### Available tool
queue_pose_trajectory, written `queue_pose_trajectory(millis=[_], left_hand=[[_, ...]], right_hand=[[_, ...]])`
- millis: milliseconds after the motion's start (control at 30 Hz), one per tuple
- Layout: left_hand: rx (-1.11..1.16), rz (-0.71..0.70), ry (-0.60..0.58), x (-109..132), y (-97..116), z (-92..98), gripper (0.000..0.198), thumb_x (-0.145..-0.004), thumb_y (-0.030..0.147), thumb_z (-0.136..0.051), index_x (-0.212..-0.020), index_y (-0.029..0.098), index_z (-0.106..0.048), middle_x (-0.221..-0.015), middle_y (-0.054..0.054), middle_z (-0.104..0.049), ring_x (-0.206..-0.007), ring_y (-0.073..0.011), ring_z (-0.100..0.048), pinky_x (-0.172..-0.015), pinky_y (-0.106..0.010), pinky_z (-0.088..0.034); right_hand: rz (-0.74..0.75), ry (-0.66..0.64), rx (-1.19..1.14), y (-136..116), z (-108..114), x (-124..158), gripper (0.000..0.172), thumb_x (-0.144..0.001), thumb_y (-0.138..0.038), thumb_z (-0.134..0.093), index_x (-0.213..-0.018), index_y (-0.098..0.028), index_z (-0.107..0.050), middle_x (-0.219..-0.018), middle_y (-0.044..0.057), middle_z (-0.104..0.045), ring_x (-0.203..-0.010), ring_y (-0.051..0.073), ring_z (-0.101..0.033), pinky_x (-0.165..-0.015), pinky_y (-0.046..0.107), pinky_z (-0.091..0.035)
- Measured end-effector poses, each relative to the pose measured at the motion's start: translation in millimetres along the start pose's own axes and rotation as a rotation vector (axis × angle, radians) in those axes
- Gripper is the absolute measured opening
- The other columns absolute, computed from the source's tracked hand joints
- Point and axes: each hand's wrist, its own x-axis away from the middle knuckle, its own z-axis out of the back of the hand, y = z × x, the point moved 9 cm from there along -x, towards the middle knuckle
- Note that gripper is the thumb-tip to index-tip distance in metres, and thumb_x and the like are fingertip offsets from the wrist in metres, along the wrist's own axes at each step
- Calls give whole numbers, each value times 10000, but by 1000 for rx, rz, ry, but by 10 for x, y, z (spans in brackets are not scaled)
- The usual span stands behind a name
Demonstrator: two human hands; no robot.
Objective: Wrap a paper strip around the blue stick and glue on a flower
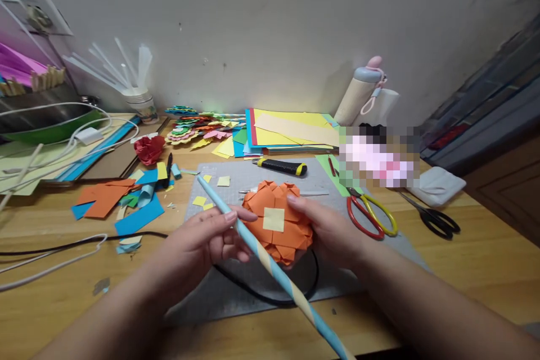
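In my left hand (219, 236) is a long paper stick (280, 275), wrapped in blue and cream spiral stripes, pinched between thumb and fingers. It slants from upper left to lower right, its near end running out of view at the bottom. My right hand (329, 228) grips an orange folded-paper flower (291, 230) by its right edge, thumb on top; the other fingers are mostly hidden. A pale yellow paper square (274, 219) lies on the flower's centre. The stick crosses in front of the flower's lower left side; whether they touch I cannot tell.
Below my hands is a grey cutting mat (194, 292) bearing a black-yellow utility knife (282, 167) and paper bits. Red-yellow scissors (371, 216) and black scissors (439, 222) lie right. Orange and blue scraps (139, 216), a red paper flower (149, 149) and cables are left; coloured sheets (291, 126) lie behind.
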Motion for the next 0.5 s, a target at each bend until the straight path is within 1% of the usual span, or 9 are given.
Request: queue_pose_trajectory(millis=[67, 133, 233, 267, 333, 367, 433, 467, 500], left_hand=[[-40, 35, 50, 38, -3, 65, 232, -810, 276, -661, -948, 114, -753, -823, -127, -727, -700, -179, -668, -624, -242, -564], [-60, 52, 144, 81, -11, 172, 256, -820, 263, -652, -998, 107, -748, -877, -143, -737, -745, -193, -687, -659, -243, -574], [-58, 69, 286, 152, -61, 318, 246, -817, 252, -656, -998, 116, -754, -940, -142, -740, -758, -194, -696, -707, -254, -581], [-53, 73, 316, 175, -84, 347, 238, -812, 256, -663, -982, 122, -760, -955, -139, -739, -758, -191, -694, -710, -257, -581], [-63, 77, 320, 213, -124, 348, 254, -796, 284, -686, -993, 142, -760, -959, -128, -736, -774, -193, -686, -708, -267, -579], [-90, 64, 305, 229, -125, 331, 283, -785, 307, -700, -1019, 157, -754, -908, -114, -736, -752, -188, -679, -687, -264, -573], [-200, 10, 294, 267, -81, 307, 349, -775, 360, -713, -1081, 194, -734, -690, -53, -695, -629, -151, -635, -619, -232, -538], [-272, -24, 306, 287, -43, 305, 367, -772, 383, -715, -1095, 210, -729, -601, -24, -650, -588, -138, -606, -589, -215, -511], [-343, -60, 328, 306, 2, 308, 373, -763, 404, -720, -1086, 219, -734, -561, -13, -621, -593, -142, -596, -578, -205, -489]], right_hand=[[-27, 19, 122, 28, 8, -10, 518, -904, -574, -451, -1246, -202, -566, -937, 120, -729, -715, 215, -706, -467, 270, -570], [-37, 47, 209, 49, 28, 8, 543, -901, -586, -464, -1323, -245, -482, -959, 112, -723, -709, 204, -710, -444, 236, -557], [-66, 13, 207, 160, -9, 37, 568, -889, -479, -569, -1384, -272, -383, -1006, 105, -706, -662, 165, -706, -449, 202, -539], [-66, 3, 186, 204, -22, 35, 581, -872, -441, -607, -1378, -263, -384, -984, 95, -704, -640, 153, -699, -447, 196, -534], [-25, 29, 149, 260, -11, 10, 578, -837, -398, -654, -1335, -229, -414, -849, 56, -702, -572, 128, -671, -418, 174, -509], [-2, 49, 132, 282, 4, -6, 567, -829, -393, -662, -1312, -214, -425, -773, 34, -692, -534, 121, -656, -404, 169, -500], [5, 50, 77, 340, 3, -33, 542, -839, -393, -646, -1295, -204, -421, -686, 10, -677, -486, 119, -642, -397, 172, -496], [-9, 30, 44, 372, -16, -39, 526, -856, -393, -625, -1301, -209, -413, -687, 13, -685, -493, 124, -651, -412, 178, -506], [-18, 14, 15, 392, -34, -36, 511, -869, -387, -610, -1307, -217, -408, -716, 22, -697, -521, 129, -667, -436, 185, -519]])
